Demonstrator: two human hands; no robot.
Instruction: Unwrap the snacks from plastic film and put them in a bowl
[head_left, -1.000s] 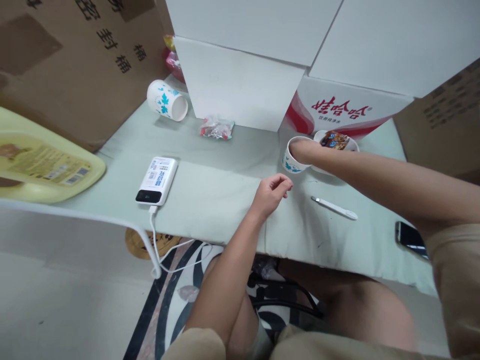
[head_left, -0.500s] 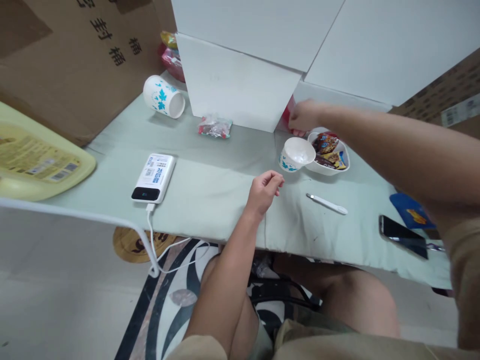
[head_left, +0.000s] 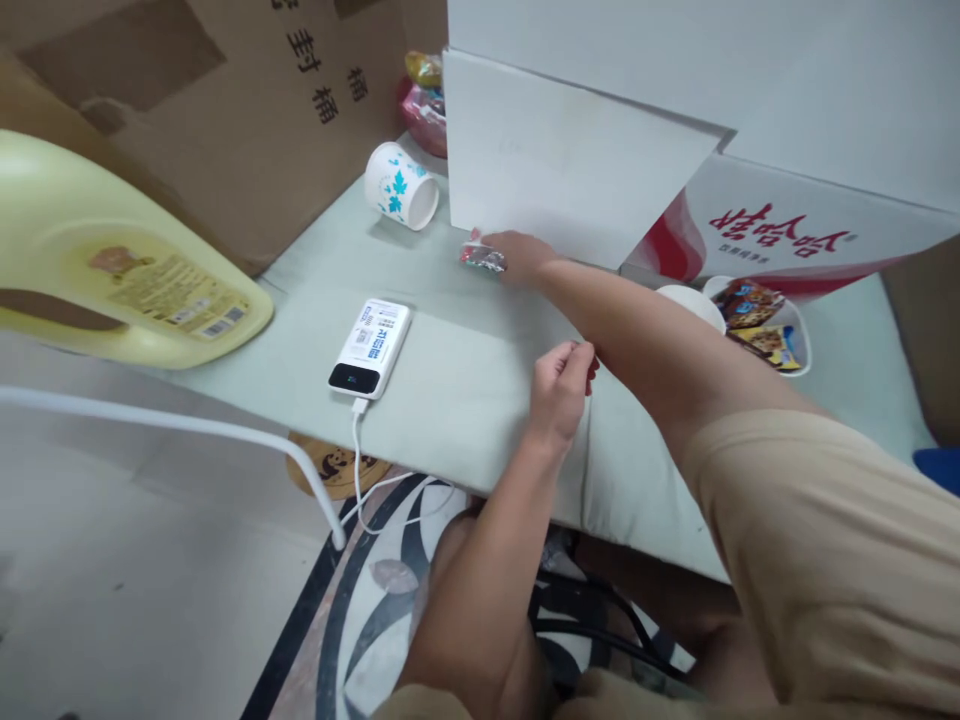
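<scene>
My right hand (head_left: 519, 256) reaches across to the small clear-wrapped packet (head_left: 482, 256), which shows red and silver, near the foot of the white box. Its fingers close on the packet's right end and partly cover it. My left hand (head_left: 561, 393) is loosely curled above the table's front part, beside my right forearm, and nothing shows in its fingers. A white paper cup (head_left: 403, 190) with blue leaves lies on its side behind the packet. Partly behind my right arm are a second paper cup (head_left: 691, 302) and a white bowl (head_left: 804, 345) of wrapped snacks (head_left: 750, 303).
A white power bank (head_left: 373, 345) with a cable (head_left: 357, 440) lies left of my hands. The yellow jug (head_left: 172, 260) stands at the left edge. White boxes (head_left: 555, 150) and a cardboard box (head_left: 247, 130) bound the back. A blue item (head_left: 937, 468) shows far right.
My right hand has moved left from beside the snack bowl to the clear-wrapped packet. My left hand stays curled in nearly the same place. The view has turned left.
</scene>
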